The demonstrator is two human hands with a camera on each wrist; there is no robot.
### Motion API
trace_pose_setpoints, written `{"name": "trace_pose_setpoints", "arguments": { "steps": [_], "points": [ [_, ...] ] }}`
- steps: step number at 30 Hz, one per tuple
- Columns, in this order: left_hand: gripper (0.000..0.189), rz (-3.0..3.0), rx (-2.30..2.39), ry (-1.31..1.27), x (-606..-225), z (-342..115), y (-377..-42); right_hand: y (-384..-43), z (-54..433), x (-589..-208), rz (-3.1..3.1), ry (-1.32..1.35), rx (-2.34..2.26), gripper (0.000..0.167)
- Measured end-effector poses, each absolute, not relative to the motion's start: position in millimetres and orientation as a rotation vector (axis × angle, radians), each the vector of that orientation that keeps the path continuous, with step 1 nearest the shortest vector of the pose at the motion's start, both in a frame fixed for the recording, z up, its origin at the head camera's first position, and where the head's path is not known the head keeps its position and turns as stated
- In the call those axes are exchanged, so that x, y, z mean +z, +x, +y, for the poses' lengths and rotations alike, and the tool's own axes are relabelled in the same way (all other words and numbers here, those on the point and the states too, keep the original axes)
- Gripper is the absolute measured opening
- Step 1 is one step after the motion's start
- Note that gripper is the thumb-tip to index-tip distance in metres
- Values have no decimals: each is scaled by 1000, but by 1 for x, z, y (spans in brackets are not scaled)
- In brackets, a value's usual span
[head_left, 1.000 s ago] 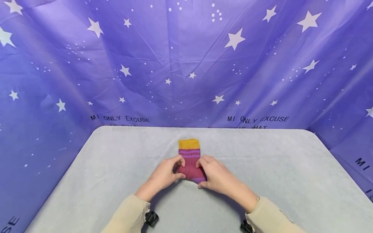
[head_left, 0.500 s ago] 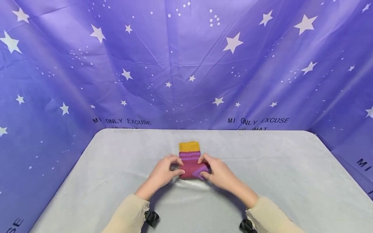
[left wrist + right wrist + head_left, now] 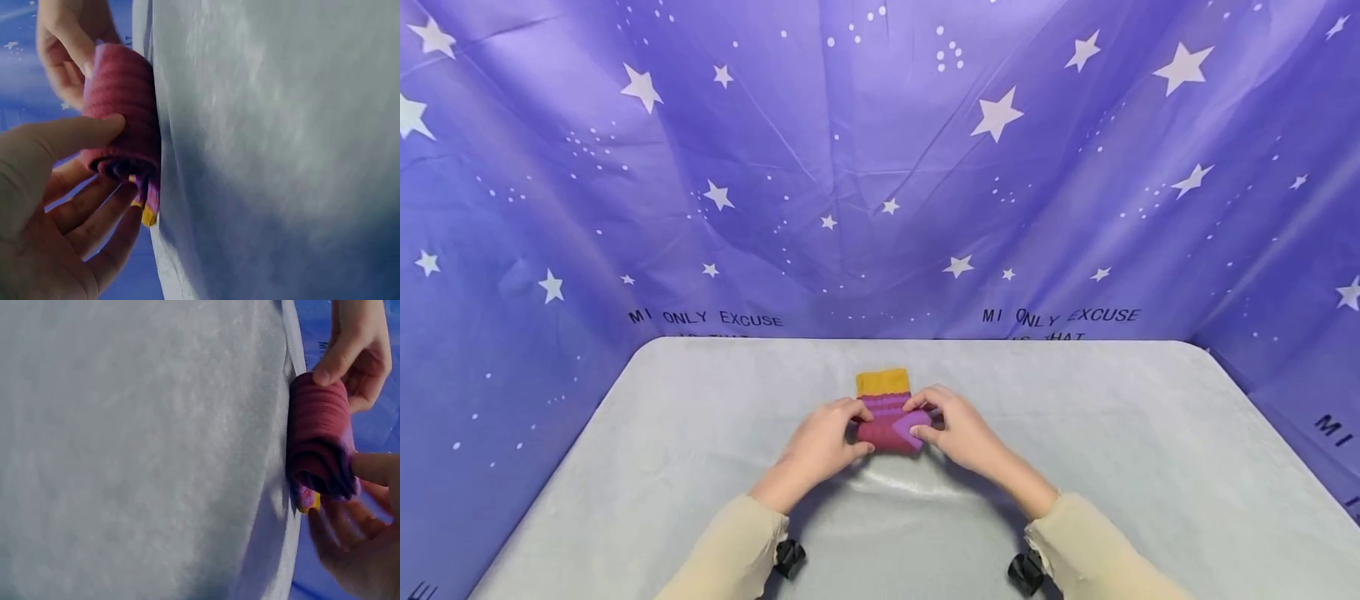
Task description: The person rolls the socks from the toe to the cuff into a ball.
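A maroon and purple striped sock (image 3: pixel 883 437) with a yellow cuff (image 3: pixel 882 382) lies on the table, its near part rolled up and the cuff flat at the far side. My left hand (image 3: pixel 826 442) holds the left end of the roll, thumb on the near side and fingers beyond it. At the other end my right hand (image 3: pixel 966 431) holds the roll the same way, its thumb on a purple patch. Spiral layers show at the end of the sock roll (image 3: pixel 122 100) in the left wrist view, and likewise on the sock roll (image 3: pixel 320 415) in the right wrist view.
A pale grey cloth covers the table (image 3: pixel 1112 433), with its far edge behind the sock. Purple curtains (image 3: pixel 850 150) with white stars hang behind and at both sides. Small black devices (image 3: pixel 790 558) sit at both sleeve cuffs.
The sock's near part has been rolled away from me toward the cuff, so it looks shorter. A purple patch has come up at its right end. Both hands have stayed at its two sides.
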State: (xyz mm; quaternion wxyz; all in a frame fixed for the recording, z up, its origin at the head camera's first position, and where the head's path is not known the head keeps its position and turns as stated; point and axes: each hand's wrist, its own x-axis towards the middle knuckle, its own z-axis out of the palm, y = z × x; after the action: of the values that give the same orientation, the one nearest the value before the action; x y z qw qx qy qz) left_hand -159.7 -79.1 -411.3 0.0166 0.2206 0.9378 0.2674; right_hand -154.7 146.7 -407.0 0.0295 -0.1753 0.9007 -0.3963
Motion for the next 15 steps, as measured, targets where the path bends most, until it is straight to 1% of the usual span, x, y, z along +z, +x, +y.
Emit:
{"name": "trace_pose_setpoints", "arguments": {
  "steps": [4,7,9,11,15],
  "points": [
    [31,2857,911,587,-407,-80,-166,-155,145,-402,2893,-611,-1121,23],
    [28,2835,997,522,-408,-80,-170,-155,143,-401,2958,-660,-1035,36],
    [26,2804,1055,490,-410,-81,-172,-155,141,-402,2980,-667,-983,42],
    [23,2763,1127,454,-413,-81,-174,-156,139,-403,2992,-653,-955,41],
    [21,2684,1255,349,-415,-83,-175,-159,134,-403,2975,-575,-1000,30]
  ]
}}
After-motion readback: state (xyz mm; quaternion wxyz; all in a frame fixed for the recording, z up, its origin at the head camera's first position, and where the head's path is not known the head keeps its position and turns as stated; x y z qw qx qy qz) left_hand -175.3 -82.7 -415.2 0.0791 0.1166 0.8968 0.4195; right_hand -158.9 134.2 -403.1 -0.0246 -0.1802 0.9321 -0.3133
